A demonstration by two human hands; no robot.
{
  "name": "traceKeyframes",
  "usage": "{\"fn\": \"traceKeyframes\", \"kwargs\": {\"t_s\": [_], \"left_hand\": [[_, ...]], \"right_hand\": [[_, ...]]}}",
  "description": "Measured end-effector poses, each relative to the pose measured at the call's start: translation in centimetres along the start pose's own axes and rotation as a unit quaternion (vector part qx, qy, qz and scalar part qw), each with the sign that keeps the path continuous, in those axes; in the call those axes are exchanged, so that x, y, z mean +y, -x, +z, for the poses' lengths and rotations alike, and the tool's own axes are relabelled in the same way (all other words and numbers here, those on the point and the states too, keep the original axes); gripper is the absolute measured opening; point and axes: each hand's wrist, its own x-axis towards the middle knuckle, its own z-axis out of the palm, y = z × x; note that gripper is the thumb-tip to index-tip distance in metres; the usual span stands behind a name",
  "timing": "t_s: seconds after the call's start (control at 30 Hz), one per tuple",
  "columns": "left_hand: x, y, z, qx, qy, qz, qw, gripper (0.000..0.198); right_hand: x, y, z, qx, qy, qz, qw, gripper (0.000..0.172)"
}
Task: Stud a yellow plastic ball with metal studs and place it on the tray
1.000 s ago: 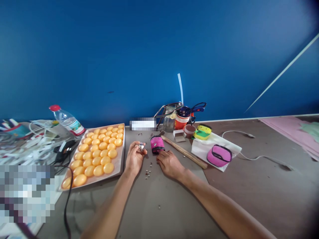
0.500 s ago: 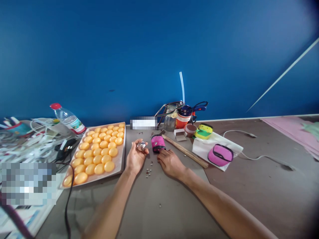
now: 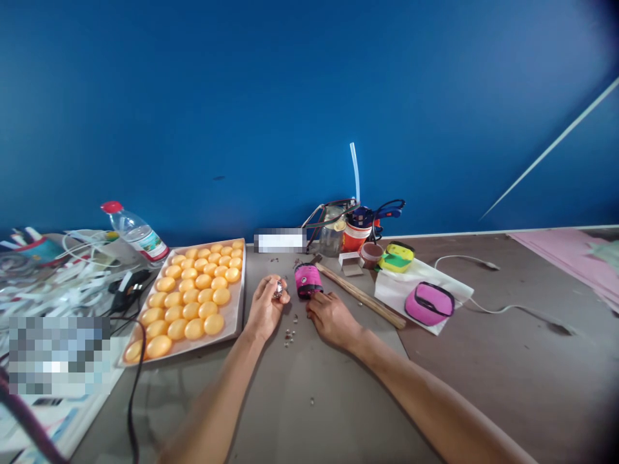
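On the worktop [image 3: 348, 412], left of centre, the left hand [image 3: 265, 309] now curls its fingers around a shiny metal object that lay on a flatter palm before. The pink pouch [image 3: 308, 278] sits at centre, dark-trimmed edge toward the frame's bottom, long axis unclear. The right hand [image 3: 333, 317] bends its fingers at that edge; whether they grip, I cannot tell. Small metal pieces [image 3: 289, 335] lie below.
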Motion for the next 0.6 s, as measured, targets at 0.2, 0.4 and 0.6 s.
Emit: {"fn": "traceKeyframes", "kwargs": {"t_s": [0.2,0.4,0.6], "left_hand": [[0.07,0.07,0.24,-0.025,0.023,-0.017,0.999,0.018],[0.46,0.01,0.13,-0.032,0.051,-0.031,0.998,0.027],[0.71,-0.03,0.31,-0.015,0.034,-0.043,0.998,0.019]], "right_hand": [[-0.06,-0.04,-0.21,-0.009,0.0,0.007,1.0,0.013],[0.03,0.01,-0.09,-0.01,-0.005,0.005,1.0,0.013],[0.04,-0.04,-0.07,-0.012,-0.008,0.011,1.0,0.014]]}}
